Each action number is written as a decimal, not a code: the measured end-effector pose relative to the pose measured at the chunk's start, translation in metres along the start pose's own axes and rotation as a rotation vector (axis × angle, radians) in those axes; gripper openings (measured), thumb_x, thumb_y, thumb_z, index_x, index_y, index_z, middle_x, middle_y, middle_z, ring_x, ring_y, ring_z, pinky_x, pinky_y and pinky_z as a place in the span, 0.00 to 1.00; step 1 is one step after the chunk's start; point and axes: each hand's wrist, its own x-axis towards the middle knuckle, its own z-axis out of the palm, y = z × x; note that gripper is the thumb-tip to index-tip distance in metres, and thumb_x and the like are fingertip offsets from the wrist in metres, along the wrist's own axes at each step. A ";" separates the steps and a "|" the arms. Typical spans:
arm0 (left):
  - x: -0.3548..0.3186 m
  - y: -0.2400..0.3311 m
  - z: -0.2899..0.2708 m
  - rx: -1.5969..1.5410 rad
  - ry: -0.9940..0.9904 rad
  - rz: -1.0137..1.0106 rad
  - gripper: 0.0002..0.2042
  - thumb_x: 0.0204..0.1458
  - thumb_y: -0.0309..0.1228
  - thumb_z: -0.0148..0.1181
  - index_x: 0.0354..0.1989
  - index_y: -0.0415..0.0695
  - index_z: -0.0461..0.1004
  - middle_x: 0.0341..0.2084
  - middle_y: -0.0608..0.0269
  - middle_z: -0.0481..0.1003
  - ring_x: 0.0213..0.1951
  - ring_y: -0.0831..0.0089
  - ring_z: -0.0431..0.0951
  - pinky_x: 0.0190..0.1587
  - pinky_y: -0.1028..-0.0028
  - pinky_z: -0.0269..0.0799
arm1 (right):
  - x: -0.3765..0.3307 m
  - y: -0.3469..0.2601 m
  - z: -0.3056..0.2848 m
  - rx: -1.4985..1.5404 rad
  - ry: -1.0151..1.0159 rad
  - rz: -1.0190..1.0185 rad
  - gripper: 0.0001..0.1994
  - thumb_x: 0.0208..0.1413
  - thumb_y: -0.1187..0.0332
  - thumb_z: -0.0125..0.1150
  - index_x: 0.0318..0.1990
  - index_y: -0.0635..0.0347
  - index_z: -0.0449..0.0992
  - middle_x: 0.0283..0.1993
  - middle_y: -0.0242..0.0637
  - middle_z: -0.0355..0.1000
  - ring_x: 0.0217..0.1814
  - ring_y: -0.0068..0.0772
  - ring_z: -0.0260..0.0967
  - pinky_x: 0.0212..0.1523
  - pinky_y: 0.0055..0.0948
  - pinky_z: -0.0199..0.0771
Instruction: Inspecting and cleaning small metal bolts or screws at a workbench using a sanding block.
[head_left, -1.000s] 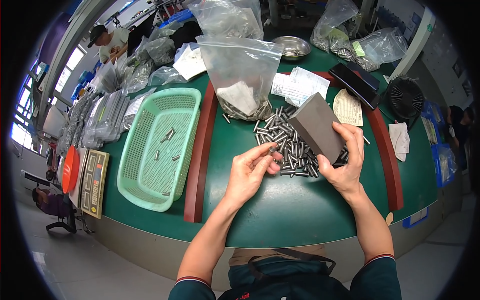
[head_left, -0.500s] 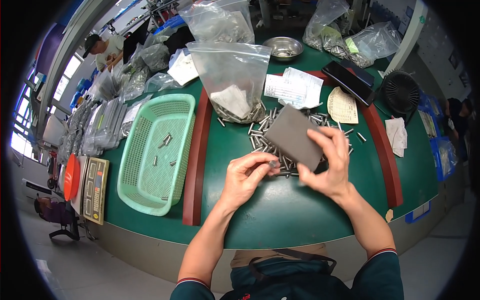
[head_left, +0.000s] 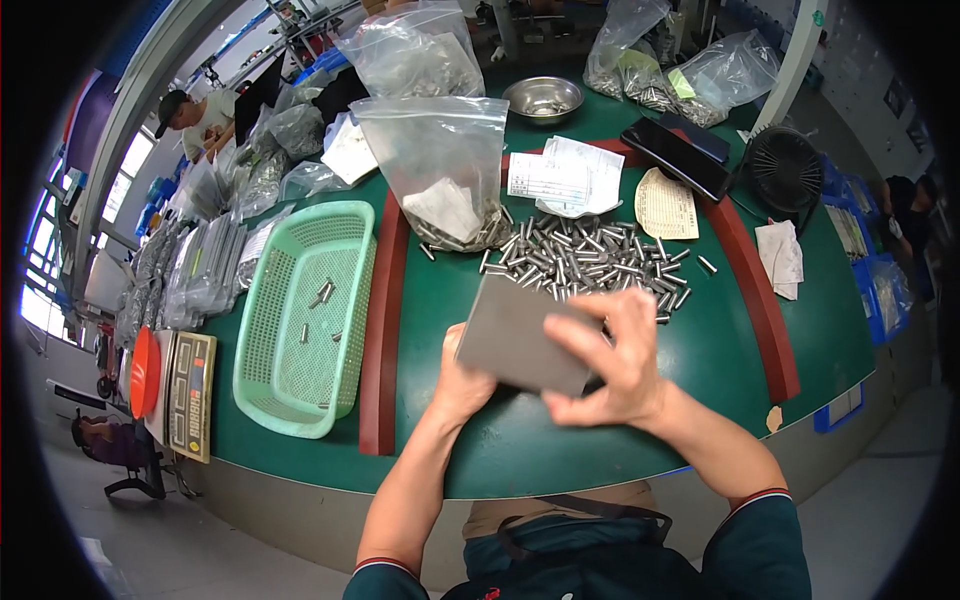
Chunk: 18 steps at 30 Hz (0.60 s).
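Note:
A flat, grey rectangular pad (head_left: 525,335) is tilted above the near middle of the green table. My right hand (head_left: 615,365) grips its right side, thumb below and fingers across the upper face, slightly blurred. Against the pad's lower left my left hand (head_left: 463,380) is curled, with its fingertips and anything in them hidden behind the pad. Just beyond both hands spreads a loose pile of short metal pins (head_left: 590,255). A clear zip bag (head_left: 435,150), with pins and a white paper inside, stands at the pile's left.
A green basket (head_left: 250,390) with a few pins lies left of a red-brown strip (head_left: 380,370); another strip (head_left: 755,300) curves at right. Papers (head_left: 570,175), a phone (head_left: 680,160), a black fan (head_left: 785,170), a steel bowl (head_left: 543,100) and a scale (head_left: 190,400) surround the work.
The grey pad has come nearer and left with my right hand, now covering my left fingers. Half a second ago my left fingers pinched a metal pin. The view has shifted slightly.

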 end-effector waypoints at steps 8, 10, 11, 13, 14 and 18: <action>-0.001 0.003 0.008 -0.024 0.046 0.001 0.04 0.48 0.20 0.57 0.32 0.35 0.76 0.25 0.61 0.78 0.28 0.75 0.78 0.33 0.76 0.73 | 0.002 -0.002 0.001 0.045 0.059 0.039 0.31 0.26 0.54 0.67 0.45 0.54 0.75 0.39 0.40 0.68 0.38 0.37 0.66 0.46 0.39 0.57; 0.003 0.005 0.001 -0.043 -0.110 0.060 0.06 0.49 0.17 0.57 0.34 0.34 0.76 0.29 0.59 0.78 0.31 0.75 0.78 0.35 0.77 0.73 | 0.008 0.027 0.003 -0.102 0.094 0.235 0.29 0.25 0.62 0.67 0.44 0.58 0.74 0.39 0.40 0.66 0.40 0.40 0.64 0.45 0.38 0.57; 0.003 0.005 0.001 -0.045 -0.111 0.060 0.06 0.49 0.17 0.57 0.34 0.34 0.76 0.29 0.59 0.78 0.31 0.75 0.78 0.35 0.77 0.73 | 0.005 0.038 0.002 -0.146 0.136 0.244 0.29 0.25 0.63 0.67 0.43 0.58 0.73 0.39 0.40 0.65 0.40 0.41 0.63 0.45 0.37 0.58; 0.004 0.003 0.001 -0.072 -0.053 0.070 0.06 0.49 0.17 0.56 0.34 0.34 0.77 0.31 0.57 0.78 0.32 0.75 0.78 0.35 0.78 0.73 | 0.001 0.030 -0.002 -0.001 0.187 0.228 0.30 0.25 0.61 0.67 0.44 0.59 0.74 0.40 0.41 0.66 0.41 0.40 0.63 0.46 0.38 0.58; 0.004 0.003 0.002 0.051 0.006 0.051 0.05 0.46 0.17 0.58 0.32 0.34 0.77 0.28 0.59 0.78 0.30 0.76 0.78 0.33 0.78 0.73 | -0.003 0.019 -0.001 0.045 0.194 0.179 0.31 0.25 0.57 0.67 0.45 0.58 0.74 0.40 0.42 0.67 0.41 0.40 0.64 0.45 0.39 0.58; -0.002 -0.002 0.000 0.116 0.067 0.101 0.05 0.41 0.16 0.60 0.28 0.37 0.77 0.25 0.63 0.79 0.28 0.75 0.79 0.30 0.77 0.73 | 0.004 0.000 0.002 0.048 0.047 0.066 0.31 0.25 0.56 0.68 0.45 0.54 0.75 0.40 0.38 0.67 0.38 0.37 0.65 0.45 0.39 0.57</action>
